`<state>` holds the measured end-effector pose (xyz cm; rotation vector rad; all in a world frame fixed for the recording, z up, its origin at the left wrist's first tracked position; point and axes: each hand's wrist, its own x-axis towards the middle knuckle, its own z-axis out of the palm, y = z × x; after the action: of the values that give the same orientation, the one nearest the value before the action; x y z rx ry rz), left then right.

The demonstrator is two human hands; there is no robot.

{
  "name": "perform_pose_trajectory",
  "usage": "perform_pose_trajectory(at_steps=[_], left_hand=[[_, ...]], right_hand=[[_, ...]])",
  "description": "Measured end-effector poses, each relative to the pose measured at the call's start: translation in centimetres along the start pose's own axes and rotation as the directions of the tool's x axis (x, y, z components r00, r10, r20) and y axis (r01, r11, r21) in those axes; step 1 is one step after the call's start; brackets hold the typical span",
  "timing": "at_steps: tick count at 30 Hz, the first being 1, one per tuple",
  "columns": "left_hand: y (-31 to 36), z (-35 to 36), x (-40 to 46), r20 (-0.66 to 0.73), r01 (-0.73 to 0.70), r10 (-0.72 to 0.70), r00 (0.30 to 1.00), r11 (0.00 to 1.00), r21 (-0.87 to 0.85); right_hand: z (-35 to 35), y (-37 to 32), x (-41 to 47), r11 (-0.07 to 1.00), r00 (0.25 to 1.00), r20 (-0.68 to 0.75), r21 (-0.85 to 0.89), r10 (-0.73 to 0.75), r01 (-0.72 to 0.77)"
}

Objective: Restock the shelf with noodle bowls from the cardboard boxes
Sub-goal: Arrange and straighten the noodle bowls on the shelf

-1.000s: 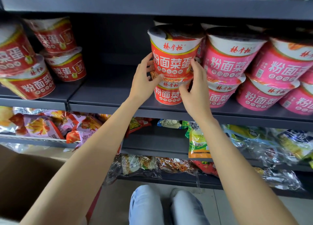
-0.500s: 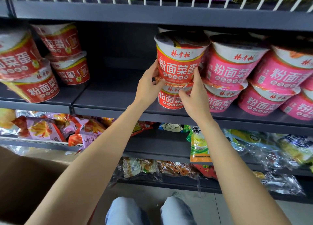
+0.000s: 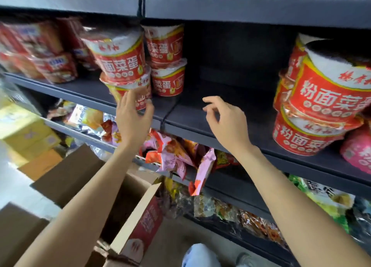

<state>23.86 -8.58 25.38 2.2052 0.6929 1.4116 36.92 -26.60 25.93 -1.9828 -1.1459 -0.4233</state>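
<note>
Red noodle bowls stand in stacks of two on the dark shelf. One stack is at the right, one at the left, and another sits behind the left one. My left hand is spread in front of the lower bowl of the left stack, at the shelf's front edge, with nothing in it. My right hand hovers empty, fingers loosely curled, over the bare stretch of shelf between the stacks. An open cardboard box stands below my left arm; its inside is dark.
Pink noodle bowls sit at the far right. Snack bags fill the shelves below. More packaged goods crowd the shelf's left end. Yellow and brown cartons lie on the floor at left. My knees are at the bottom.
Both hands have let go of the red bowl stacked at the right and moved left along the shelf. The view has swung left and down, bringing the cardboard box in.
</note>
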Motion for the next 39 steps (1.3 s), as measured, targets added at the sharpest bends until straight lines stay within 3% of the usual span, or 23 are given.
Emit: perform_pose_trajectory(at_steps=[2, 5, 8, 14, 21, 29, 35, 39], left_hand=[[-2.6, -0.6, 1.5, 0.099, 0.132, -0.129, 0.987, 0.991, -0.025], [-3.3, 1.0, 2.7, 0.329, 0.126, -0.102, 0.939, 0.991, -0.053], [-3.2, 5.1, 3.7, 0.427, 0.115, -0.09, 0.9, 0.993, -0.032], [-3.6, 12.1, 6.4, 0.3, 0.263, -0.243, 0.922, 0.964, -0.027], [-3.8, 14.5, 7.1, 0.269, 0.311, -0.283, 0.921, 0.948, -0.068], [-0.1, 14.2, 4.1, 0.292, 0.343, -0.279, 0.915, 0.918, -0.2], [3.0, 14.0, 0.6, 0.309, 0.27, -0.192, 0.931, 0.934, -0.234], [3.0, 13.0, 0.8, 0.28, 0.383, -0.29, 0.915, 0.842, -0.381]], right_hand=[[3.4, 0.0, 2.5, 0.996, 0.998, 0.049, 0.08, 0.041, -0.044], [7.6, 0.5, 6.4, 0.953, 0.973, 0.135, 0.214, 0.187, -0.213], [10.1, 1.6, 10.5, 0.869, 0.929, 0.179, 0.33, 0.325, -0.368], [13.0, 2.8, 16.2, 0.617, 0.826, 0.249, 0.565, 0.505, -0.547], [15.1, 2.7, 18.3, 0.479, 0.792, 0.298, 0.665, 0.533, -0.573], [11.4, 4.1, 16.0, 0.457, 0.766, 0.263, 0.674, 0.586, -0.581], [8.0, 5.3, 13.1, 0.458, 0.72, 0.213, 0.645, 0.661, -0.611], [6.3, 5.7, 11.9, 0.429, 0.692, 0.22, 0.647, 0.688, -0.631]])
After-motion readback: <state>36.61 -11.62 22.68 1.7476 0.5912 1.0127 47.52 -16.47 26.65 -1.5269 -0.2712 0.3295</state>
